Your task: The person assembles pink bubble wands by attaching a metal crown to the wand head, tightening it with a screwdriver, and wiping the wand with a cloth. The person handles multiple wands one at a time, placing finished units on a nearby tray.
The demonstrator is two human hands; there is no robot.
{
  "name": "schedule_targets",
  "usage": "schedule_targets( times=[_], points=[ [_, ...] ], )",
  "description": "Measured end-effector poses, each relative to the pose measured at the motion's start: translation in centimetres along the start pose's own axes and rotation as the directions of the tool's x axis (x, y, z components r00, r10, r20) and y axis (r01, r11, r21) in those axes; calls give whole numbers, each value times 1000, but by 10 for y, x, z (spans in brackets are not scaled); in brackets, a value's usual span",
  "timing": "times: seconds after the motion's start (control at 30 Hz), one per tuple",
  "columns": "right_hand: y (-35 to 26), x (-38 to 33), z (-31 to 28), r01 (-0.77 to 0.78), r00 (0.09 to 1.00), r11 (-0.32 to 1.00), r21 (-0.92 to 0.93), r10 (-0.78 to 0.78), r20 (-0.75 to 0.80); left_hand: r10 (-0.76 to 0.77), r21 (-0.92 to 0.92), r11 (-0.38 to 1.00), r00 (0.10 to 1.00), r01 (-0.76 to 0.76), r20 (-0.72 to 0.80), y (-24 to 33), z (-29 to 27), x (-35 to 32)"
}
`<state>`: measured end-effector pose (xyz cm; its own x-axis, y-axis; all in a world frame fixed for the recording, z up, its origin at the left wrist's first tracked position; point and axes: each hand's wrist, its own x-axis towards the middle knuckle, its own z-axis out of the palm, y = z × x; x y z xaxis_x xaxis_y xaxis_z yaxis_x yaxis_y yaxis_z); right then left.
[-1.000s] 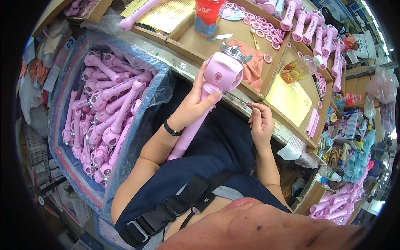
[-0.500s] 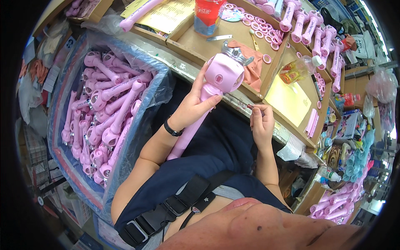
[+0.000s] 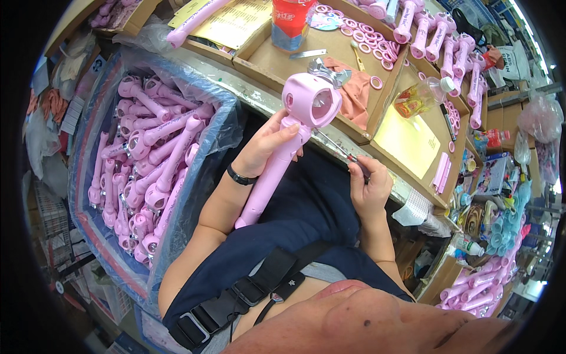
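My left hand (image 3: 265,146) is wrapped round the neck of a pink toy wand (image 3: 271,177), just under its round head. The wand slants up and away from my lap; its head has a round window facing right and a silver crown-shaped piece (image 3: 330,75) on top. In my right hand (image 3: 372,187), fingers closed, is a screwdriver (image 3: 337,146) with a thin metal shaft and a bit of red at its handle. Its shaft points up and left towards the wand's neck, and I cannot tell whether the tip touches it.
To the left stands a plastic-lined blue bin (image 3: 227,112) full of pink wands. Cardboard trays (image 3: 259,66) on the bench hold pink rings (image 3: 368,41), an orange cloth (image 3: 354,97), a red-labelled bottle (image 3: 292,23), a tipped clear bottle (image 3: 415,100) and yellow paper (image 3: 407,138). More wands (image 3: 439,35) lie at back right.
My left hand has turned the wand, so its window now shows more fully. My right hand has tilted, bringing the screwdriver's shaft into view, pointing at the wand.
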<state>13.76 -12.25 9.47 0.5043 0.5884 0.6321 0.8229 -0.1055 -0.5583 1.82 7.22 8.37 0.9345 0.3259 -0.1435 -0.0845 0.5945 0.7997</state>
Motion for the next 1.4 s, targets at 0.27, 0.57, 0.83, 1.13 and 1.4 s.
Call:
schedule_targets(
  times=[0.27, 0.57, 0.83, 1.13, 1.4],
  points=[
    [9, 4, 1, -581, 813, 759, 294, 526, 250, 55, 204, 978, 997, -44, -48, 3, 15, -5],
    [26, -7, 7, -588, 801, 739, 328, 475, 365, 281, 474, 852, 958, -223, -55, 1, 19, -10],
    [7, 4, -8, -613, 790, 671, 417, 516, 331, 222, 324, 927, 973, -191, -62, -3, 8, -6],
    [-8, -13, 4, -374, 876, 862, 342, 206, 436, 294, -117, 948, 955, -295, -25, 6, -26, -9],
    [-9, -23, 13, -547, 834, 685, 481, 390, 391, 254, -50, 966, 967, -254, -5, 7, -25, -14]
  ],
)
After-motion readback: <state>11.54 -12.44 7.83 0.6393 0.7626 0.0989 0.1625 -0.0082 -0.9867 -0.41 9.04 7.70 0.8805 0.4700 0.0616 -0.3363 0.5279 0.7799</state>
